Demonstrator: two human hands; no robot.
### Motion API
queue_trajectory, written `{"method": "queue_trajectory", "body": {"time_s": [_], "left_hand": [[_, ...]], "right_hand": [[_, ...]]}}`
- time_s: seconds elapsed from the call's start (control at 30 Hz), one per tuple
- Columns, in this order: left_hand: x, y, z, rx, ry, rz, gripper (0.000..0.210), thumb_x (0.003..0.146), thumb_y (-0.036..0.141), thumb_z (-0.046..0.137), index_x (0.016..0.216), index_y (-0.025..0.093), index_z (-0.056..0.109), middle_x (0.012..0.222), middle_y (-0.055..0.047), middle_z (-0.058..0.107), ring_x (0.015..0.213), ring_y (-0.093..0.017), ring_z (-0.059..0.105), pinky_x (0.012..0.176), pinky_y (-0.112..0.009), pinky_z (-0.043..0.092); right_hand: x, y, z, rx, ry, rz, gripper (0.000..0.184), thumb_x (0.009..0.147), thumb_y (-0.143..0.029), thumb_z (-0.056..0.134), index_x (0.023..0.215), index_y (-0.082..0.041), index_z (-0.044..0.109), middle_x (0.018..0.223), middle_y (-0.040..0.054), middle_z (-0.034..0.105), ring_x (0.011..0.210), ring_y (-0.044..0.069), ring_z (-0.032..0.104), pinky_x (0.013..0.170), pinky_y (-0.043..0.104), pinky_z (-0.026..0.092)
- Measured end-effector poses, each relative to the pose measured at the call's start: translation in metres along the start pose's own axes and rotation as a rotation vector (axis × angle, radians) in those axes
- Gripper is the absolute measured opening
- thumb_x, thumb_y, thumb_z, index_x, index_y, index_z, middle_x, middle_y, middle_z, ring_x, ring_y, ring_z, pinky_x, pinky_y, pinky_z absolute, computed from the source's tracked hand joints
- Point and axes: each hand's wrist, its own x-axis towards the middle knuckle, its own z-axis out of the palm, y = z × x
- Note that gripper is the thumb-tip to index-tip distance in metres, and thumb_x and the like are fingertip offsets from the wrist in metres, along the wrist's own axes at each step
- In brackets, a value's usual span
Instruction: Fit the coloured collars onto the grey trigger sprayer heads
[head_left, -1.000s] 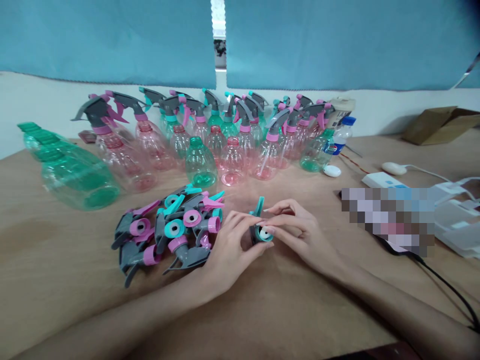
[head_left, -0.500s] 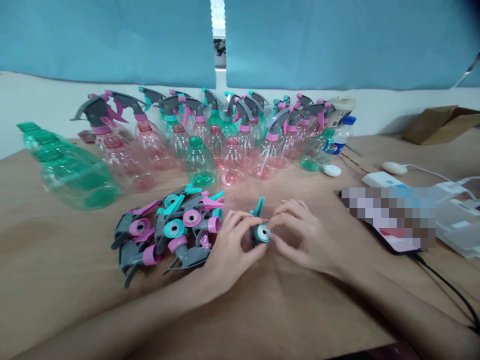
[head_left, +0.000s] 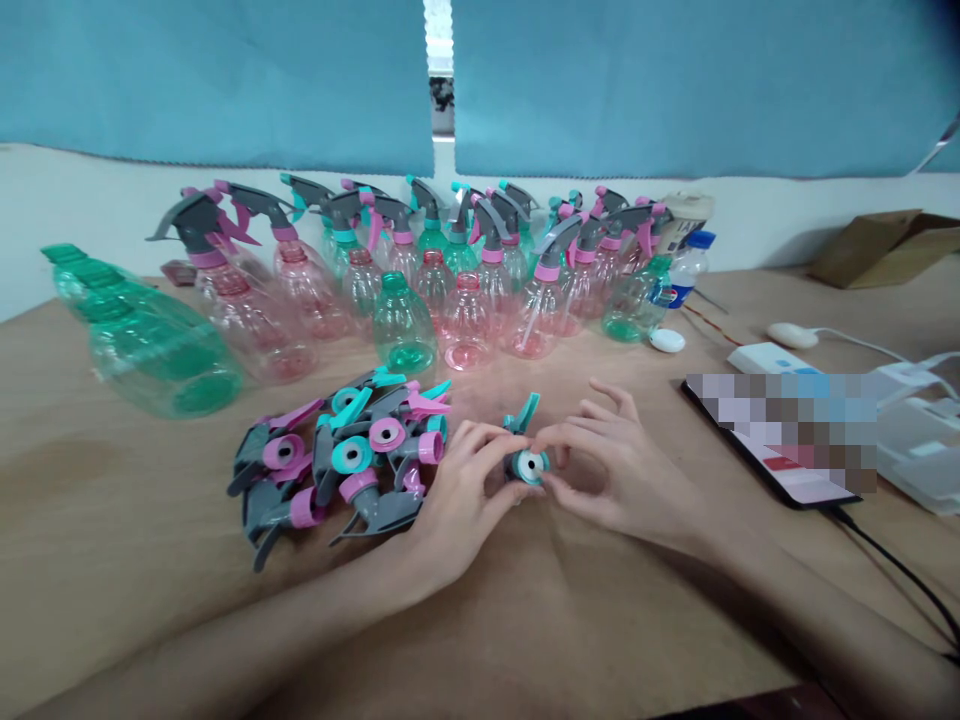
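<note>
Over on the right of the table (head_left: 127, 590), a phone (head_left: 776, 462) lies face up, its screen mostly blurred, and a black cable (head_left: 892, 557) trails off its near end. Just past it I can see a white block (head_left: 772, 361), then a rounded white gadget (head_left: 792, 336) on a cord (head_left: 859, 341). A white oval (head_left: 667, 341) sits near a blue-capped soda bottle (head_left: 685, 277), with a pale cup (head_left: 684, 215) behind. Farther back, a cardboard box (head_left: 874, 252) gapes open by the white wall (head_left: 772, 215), below blue curtains (head_left: 675, 85).

Blue covering (head_left: 225, 80), wht wall (head_left: 765, 225) below, brn tabletop (head_left: 112, 560)
</note>
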Motion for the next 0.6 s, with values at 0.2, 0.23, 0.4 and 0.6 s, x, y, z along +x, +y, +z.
{"method": "queue_trajectory", "body": {"time_s": [0.2, 0.23, 0.4, 0.6], "left_hand": [[0.0006, 0.0022, 0.0001, 0.028, -0.007, -0.015, 0.023, 0.083, 0.017, 0.063, 0.105, 0.024, 0.060, 0.105, -0.003, 0.056, 0.103, -0.022, 0.050, 0.089, -0.039, 0.043], [0.0007, 0.0024, 0.0002, 0.032, -0.007, -0.015, 0.023, 0.083, 0.017, 0.063, 0.105, 0.024, 0.060, 0.106, -0.003, 0.056, 0.103, -0.022, 0.050, 0.089, -0.039, 0.043], [0.0005, 0.0023, 0.0003, 0.029, -0.008, -0.003, 0.024, 0.084, 0.016, 0.063, 0.106, 0.024, 0.059, 0.107, -0.004, 0.056, 0.103, -0.022, 0.050, 0.089, -0.040, 0.042], [0.0001, 0.0010, 0.0005, 0.038, -0.030, 0.002, 0.026, 0.082, 0.010, 0.062, 0.105, 0.023, 0.059, 0.108, -0.004, 0.056, 0.102, -0.022, 0.050, 0.089, -0.040, 0.043]], "right_hand": [[0.0012, -0.0081, -0.0034, -0.078, 0.028, 0.019, 0.009, 0.077, -0.023, 0.060, 0.085, -0.021, 0.064, 0.066, -0.0052, 0.065, 0.073, 0.016, 0.059, 0.106, 0.047, 0.017], [0.0011, -0.0083, -0.0034, -0.083, 0.036, 0.013, 0.009, 0.077, -0.023, 0.060, 0.085, -0.021, 0.064, 0.065, -0.0053, 0.066, 0.072, 0.015, 0.059, 0.106, 0.047, 0.018], [0.0021, -0.0062, -0.0026, -0.086, 0.005, -0.005, 0.010, 0.079, -0.024, 0.059, 0.086, -0.021, 0.065, 0.064, -0.0054, 0.066, 0.071, 0.015, 0.060, 0.104, 0.045, 0.023], [0.0023, -0.0060, 0.0005, 0.009, -0.052, 0.063, 0.010, 0.080, -0.025, 0.058, 0.086, -0.019, 0.064, 0.067, -0.0027, 0.066, 0.063, 0.013, 0.060, 0.059, 0.025, 0.041]]}}
